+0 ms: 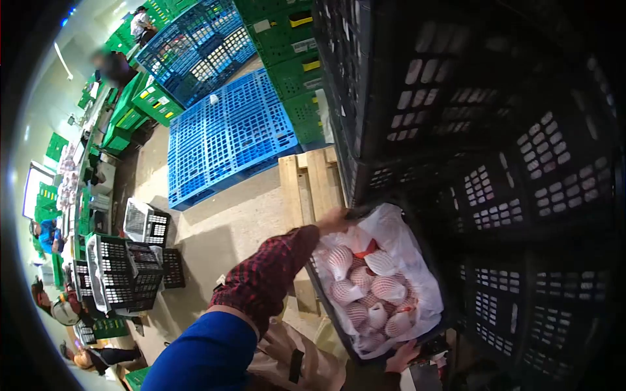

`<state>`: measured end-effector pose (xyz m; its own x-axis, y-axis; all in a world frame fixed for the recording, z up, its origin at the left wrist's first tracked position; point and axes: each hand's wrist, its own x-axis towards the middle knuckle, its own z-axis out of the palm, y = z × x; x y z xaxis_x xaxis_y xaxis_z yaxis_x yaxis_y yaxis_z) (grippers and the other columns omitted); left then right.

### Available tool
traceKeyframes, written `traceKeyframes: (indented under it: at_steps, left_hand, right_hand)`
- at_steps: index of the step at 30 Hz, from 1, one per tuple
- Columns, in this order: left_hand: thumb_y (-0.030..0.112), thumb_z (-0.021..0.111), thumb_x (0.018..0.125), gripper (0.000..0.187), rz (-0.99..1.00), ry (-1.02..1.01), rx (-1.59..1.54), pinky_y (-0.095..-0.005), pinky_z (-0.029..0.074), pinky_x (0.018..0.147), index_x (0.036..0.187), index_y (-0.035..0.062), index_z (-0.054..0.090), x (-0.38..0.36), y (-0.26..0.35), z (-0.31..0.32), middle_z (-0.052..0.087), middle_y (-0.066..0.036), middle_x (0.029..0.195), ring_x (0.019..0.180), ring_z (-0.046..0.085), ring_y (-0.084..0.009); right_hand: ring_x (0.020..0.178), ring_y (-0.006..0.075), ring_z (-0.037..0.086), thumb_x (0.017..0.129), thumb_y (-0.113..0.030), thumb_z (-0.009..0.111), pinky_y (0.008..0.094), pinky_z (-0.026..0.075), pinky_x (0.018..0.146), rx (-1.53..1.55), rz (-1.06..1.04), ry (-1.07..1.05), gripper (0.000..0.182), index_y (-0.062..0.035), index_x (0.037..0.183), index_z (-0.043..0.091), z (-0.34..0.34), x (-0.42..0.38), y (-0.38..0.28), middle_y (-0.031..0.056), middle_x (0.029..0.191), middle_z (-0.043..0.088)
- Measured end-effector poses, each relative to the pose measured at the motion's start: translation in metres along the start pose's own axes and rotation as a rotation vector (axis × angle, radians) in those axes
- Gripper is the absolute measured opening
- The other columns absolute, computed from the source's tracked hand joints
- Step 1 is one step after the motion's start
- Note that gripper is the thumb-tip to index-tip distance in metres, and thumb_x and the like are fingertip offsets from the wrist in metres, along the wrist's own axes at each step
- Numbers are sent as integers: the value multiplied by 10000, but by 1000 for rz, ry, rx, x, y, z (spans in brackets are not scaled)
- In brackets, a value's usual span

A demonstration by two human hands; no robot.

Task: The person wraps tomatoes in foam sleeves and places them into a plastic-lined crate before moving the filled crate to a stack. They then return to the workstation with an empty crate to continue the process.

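Note:
A black plastic crate (pixel 329 314), lined with white paper or film (pixel 424 293), holds several round reddish fruits in white foam nets (pixel 389 289). My left hand (pixel 334 221), at the end of a red-and-black plaid sleeve, is closed on the crate's far-left corner. At the near end, my right hand (pixel 403 357) is closed around the rim, its fingers partly hidden. The crate sits slightly tilted in view between my body and the tall stack of black crates (pixel 495 189).
A wooden pallet (pixel 319 179) lies beside the stack, under the held crate's left side. Beyond it are a blue plastic pallet (pixel 228 133) and green crates (pixel 287 85). Black and white crates (pixel 124 274) stand at left. Several people work along the far-left benches.

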<state>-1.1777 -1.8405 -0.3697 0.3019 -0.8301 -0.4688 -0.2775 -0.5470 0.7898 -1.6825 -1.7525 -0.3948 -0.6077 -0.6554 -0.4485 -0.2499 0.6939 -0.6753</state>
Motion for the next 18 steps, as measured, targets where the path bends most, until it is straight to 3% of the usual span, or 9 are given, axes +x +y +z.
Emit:
traceKeyframes:
  at_steps: [2, 3, 6, 8, 10, 12, 13, 14, 18]
  left_hand:
    - [309, 736, 887, 374, 24, -122, -87, -326, 543, 614, 1199, 101, 733, 3, -12, -15, 694, -36, 745, 625, 654, -117]
    - [272, 729, 898, 345, 31, -145, -155, -307, 525, 594, 1200, 107, 733, 1, -16, -17, 676, -12, 731, 613, 626, -101]
    - [277, 729, 899, 342, -17, -114, -81, -300, 514, 577, 1190, 97, 735, -17, -24, -15, 665, -9, 718, 609, 622, -102]
    - [292, 716, 913, 319, 3, -90, -96, -299, 496, 568, 1155, 84, 722, -37, -38, -13, 642, 3, 698, 610, 601, -92]
    - [290, 709, 924, 265, -55, -54, -70, -296, 481, 566, 1074, 72, 707, -58, -71, -3, 634, -1, 701, 630, 580, -78]
    - [218, 643, 978, 192, -47, -31, -194, -264, 428, 542, 1090, 63, 664, -104, -69, 0, 579, 37, 731, 622, 509, -66]
    - [225, 637, 983, 201, -62, -13, -286, -263, 423, 541, 1099, 63, 658, -125, -78, 6, 574, 36, 733, 622, 507, -67]
    - [233, 631, 987, 210, -73, 5, -381, -261, 418, 539, 1109, 63, 653, -145, -88, 13, 570, 35, 734, 621, 506, -67]
    - [241, 615, 1004, 306, -214, 38, -538, -246, 420, 572, 1255, 67, 602, -217, -85, 27, 599, 38, 849, 697, 523, -56]
  right_hand:
    - [571, 135, 447, 1027, -407, 600, 312, 357, 493, -117, 360, -85, 336, -74, 1049, 557, -16, -46, -9, 15, 728, 520]
    - [555, 145, 429, 1040, -403, 573, 315, 351, 494, 186, 57, -167, 316, -99, 1101, 515, -12, -46, 44, 14, 744, 518]
    - [567, 145, 424, 1043, -428, 559, 316, 345, 497, 481, 79, -228, 352, -106, 1166, 484, -10, -46, 70, 24, 785, 526]
    - [590, 164, 429, 1046, -434, 551, 311, 386, 519, 452, 102, -289, 403, -92, 1245, 480, -21, -37, 64, 51, 839, 538]
    - [675, 206, 567, 1034, -453, 564, 333, 452, 531, -51, -19, -269, 545, -24, 1328, 403, -29, -21, 46, 107, 936, 575]
    - [727, 219, 622, 1021, -468, 578, 351, 453, 508, 119, 26, -220, 552, -5, 1290, 440, -23, 58, 94, 132, 978, 582]
    - [596, 175, 565, 1001, -350, 600, 322, 405, 467, 216, 41, -174, 335, -16, 1001, 588, -23, 32, 52, 83, 808, 574]
    - [1125, 326, 613, 1010, -435, 579, 478, 526, 916, -77, 21, -327, 527, -25, 1341, 566, -45, 16, 22, 183, 1315, 587]
    - [1108, 311, 601, 1008, -419, 584, 451, 520, 901, -12, 0, -363, 518, -18, 1335, 559, -48, 46, -7, 178, 1296, 588]
